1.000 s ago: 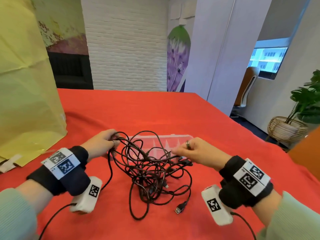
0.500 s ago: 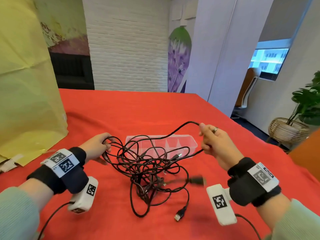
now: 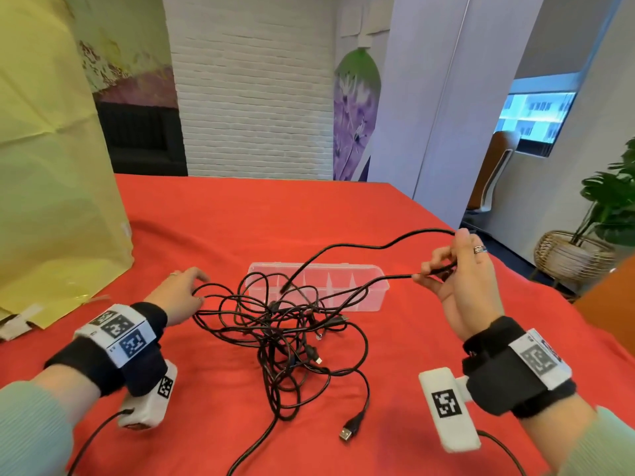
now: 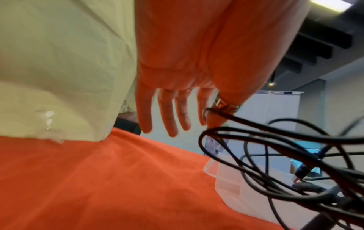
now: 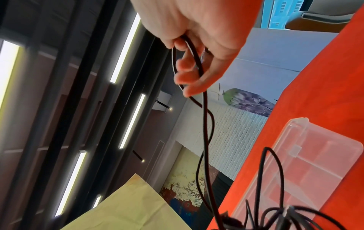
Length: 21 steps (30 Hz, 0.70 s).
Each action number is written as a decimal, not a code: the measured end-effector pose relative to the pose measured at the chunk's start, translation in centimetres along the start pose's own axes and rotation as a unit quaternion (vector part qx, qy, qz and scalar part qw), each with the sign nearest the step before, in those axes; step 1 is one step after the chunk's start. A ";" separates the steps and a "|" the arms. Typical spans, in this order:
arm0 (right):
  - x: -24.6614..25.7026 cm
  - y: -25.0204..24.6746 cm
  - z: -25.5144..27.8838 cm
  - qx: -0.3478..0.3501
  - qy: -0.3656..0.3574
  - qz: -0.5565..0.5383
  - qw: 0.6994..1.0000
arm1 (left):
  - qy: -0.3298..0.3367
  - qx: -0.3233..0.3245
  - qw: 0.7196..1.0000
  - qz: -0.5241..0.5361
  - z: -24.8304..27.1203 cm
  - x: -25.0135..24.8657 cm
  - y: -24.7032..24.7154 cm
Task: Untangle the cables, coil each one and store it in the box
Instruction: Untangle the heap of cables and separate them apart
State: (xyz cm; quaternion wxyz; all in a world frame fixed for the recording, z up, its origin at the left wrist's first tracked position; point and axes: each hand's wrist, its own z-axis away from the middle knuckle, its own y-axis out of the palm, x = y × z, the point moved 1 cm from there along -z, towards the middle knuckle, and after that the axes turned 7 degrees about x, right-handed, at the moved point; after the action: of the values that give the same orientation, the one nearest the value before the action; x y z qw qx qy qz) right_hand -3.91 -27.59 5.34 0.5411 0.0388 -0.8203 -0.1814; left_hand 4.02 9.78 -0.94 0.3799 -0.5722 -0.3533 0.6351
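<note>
A tangle of black cables (image 3: 285, 338) lies on the red tablecloth, with a USB plug (image 3: 350, 429) trailing at its near side. Just behind it sits a clear plastic box (image 3: 364, 290) with dividers, open and empty. My right hand (image 3: 464, 269) is raised to the right of the box. It pinches a loop of black cable (image 3: 360, 247) that runs down into the tangle. The right wrist view shows the right hand (image 5: 201, 38) with fingers curled round that cable (image 5: 205, 124). My left hand (image 3: 178, 292) rests at the tangle's left edge. Its fingers (image 4: 169, 112) are straight and spread, and a loop (image 4: 216, 112) brushes the thumb.
A large yellow paper sheet (image 3: 51, 201) stands at the left on the table. The table's right edge (image 3: 515, 269) drops off toward a plant in a wicker basket (image 3: 577, 255) and a chair (image 3: 494, 173). Red cloth (image 3: 275, 218) stretches behind the box.
My right hand has drawn a cable loop up and to the right, out of the tangle. My left hand has gone from gripping the tangle's left edge to straight fingers.
</note>
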 end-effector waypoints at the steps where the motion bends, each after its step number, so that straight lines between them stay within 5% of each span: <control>1: -0.1 0.2 0.1 0.017 -0.007 0.000 1.000 | 0.029 -0.034 0.999 -0.009 0.3 -0.6 -0.1; 4: -0.3 0.8 0.4 0.069 -0.008 0.042 0.997 | 0.231 -0.145 0.958 0.084 3.1 -4.5 -0.3; 5: -0.4 1.0 0.5 0.077 -0.007 0.053 0.996 | 0.299 -0.120 0.940 0.110 4.4 -6.0 -0.2; 7: -0.4 1.2 0.6 0.079 -0.010 0.048 0.996 | 0.365 0.030 0.927 0.086 6.2 -8.3 0.6; 9: 0.1 1.0 0.5 0.064 -0.014 0.012 0.998 | 0.345 0.186 0.917 -0.072 6.0 -8.5 2.3; 11: 0.8 0.3 0.2 0.038 -0.001 -0.036 0.999 | 0.294 0.253 0.899 -0.201 5.0 -7.3 3.6; 16: 1.4 -2.2 0.4 -0.023 0.076 -0.141 0.987 | 0.255 0.261 0.913 -0.182 3.7 -5.2 4.2; 21: 0.3 -5.3 0.2 -0.036 0.157 -0.099 0.982 | 0.210 0.273 0.915 -0.212 3.8 -4.3 4.9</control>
State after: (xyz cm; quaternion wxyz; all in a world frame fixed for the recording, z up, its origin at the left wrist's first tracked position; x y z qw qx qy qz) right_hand -4.90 -32.53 3.72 0.6435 0.1280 -0.7103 -0.2550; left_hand 0.04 3.64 -2.96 0.7127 -0.4777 -0.1913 0.4768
